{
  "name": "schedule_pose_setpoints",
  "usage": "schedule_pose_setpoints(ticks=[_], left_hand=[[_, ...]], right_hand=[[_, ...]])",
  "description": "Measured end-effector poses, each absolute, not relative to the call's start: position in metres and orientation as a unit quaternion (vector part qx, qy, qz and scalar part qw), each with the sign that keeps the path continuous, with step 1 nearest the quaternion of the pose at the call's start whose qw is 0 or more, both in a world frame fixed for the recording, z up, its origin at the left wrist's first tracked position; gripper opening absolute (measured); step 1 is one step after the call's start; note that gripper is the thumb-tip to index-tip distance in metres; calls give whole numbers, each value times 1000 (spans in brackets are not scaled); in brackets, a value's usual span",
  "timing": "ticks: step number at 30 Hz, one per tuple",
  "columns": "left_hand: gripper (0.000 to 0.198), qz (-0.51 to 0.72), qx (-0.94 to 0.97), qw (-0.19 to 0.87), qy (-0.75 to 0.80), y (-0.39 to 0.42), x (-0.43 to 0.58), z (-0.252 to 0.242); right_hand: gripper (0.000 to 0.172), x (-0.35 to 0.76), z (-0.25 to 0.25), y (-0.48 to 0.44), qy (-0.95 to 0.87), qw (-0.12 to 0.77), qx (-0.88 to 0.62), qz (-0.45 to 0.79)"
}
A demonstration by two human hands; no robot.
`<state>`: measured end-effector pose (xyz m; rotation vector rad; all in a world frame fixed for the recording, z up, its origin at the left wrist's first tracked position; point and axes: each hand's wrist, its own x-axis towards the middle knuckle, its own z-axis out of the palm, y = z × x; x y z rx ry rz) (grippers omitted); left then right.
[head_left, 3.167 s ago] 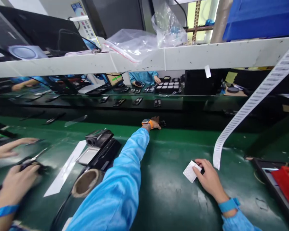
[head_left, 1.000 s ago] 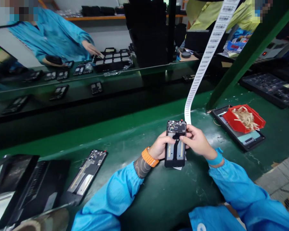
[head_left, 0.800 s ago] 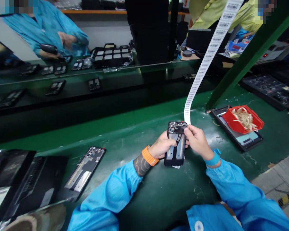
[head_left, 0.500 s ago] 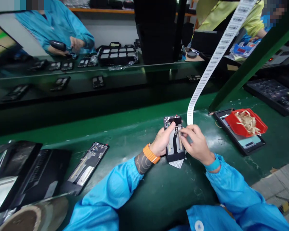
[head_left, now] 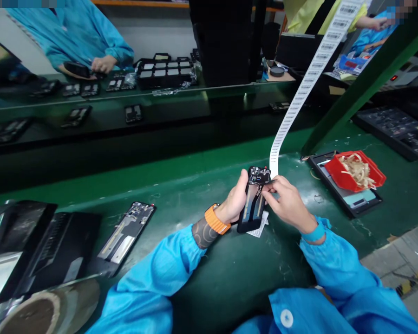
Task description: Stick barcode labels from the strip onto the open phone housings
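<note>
My left hand (head_left: pixel 234 200) is wrapped around an opened smartphone (head_left: pixel 255 208), its back off and its circuit board and dark ribbon cable showing. The phone is tilted, its board end away from me. At the phone's upper right edge, my right hand (head_left: pixel 288 202) pinches a thin dark piece (head_left: pixel 273 181); its full shape is hidden by the fingers. Under the phone's lower end lies a white printed paper label (head_left: pixel 261 229). Behind the phone hangs a long strip of barcode labels (head_left: pixel 294 104), its lower end close to my right fingers.
Another opened phone (head_left: pixel 127 236) lies on the green bench to the left, near black equipment (head_left: pixel 62 250) and a brown roll (head_left: pixel 52 308). At right, a red tray (head_left: pixel 336 172) of pale strips rests on a dark device. A green post (head_left: pixel 351 93) slants nearby. A co-worker (head_left: pixel 76 37) sits opposite.
The phone has turned in my left hand, and my left thumb has moved from its face to its edge. The black cover over the board has come away, exposing components.
</note>
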<state>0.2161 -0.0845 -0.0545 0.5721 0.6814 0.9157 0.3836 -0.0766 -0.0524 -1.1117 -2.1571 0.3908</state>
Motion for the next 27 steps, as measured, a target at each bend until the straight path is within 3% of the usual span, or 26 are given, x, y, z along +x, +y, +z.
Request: schedule_pose_setpoints(ticks=[3,6,10,14,20,27], left_hand=[[83,419,234,828,289,-80,216,-47],[88,454,158,816,321,-71,210,-39],[89,501,126,764,386,-65,202,-37],[88,463,180,784,372,-76,214,-44],[76,469,237,750,403,-87,232,-50],[76,476,258,727,422,-88,228,-44]], right_hand=[[16,383,-47,-78,-848,295,-429,103],[18,385,-30,-84,-882,267,-346,175],[14,385,-17,-94,-830,354,-286,323],[16,369,-33,-98,-769,445,-385,250],[13,349,-47,-101,-788,426,-413,163],[18,351,-43,-100,-791,437,-390,174]])
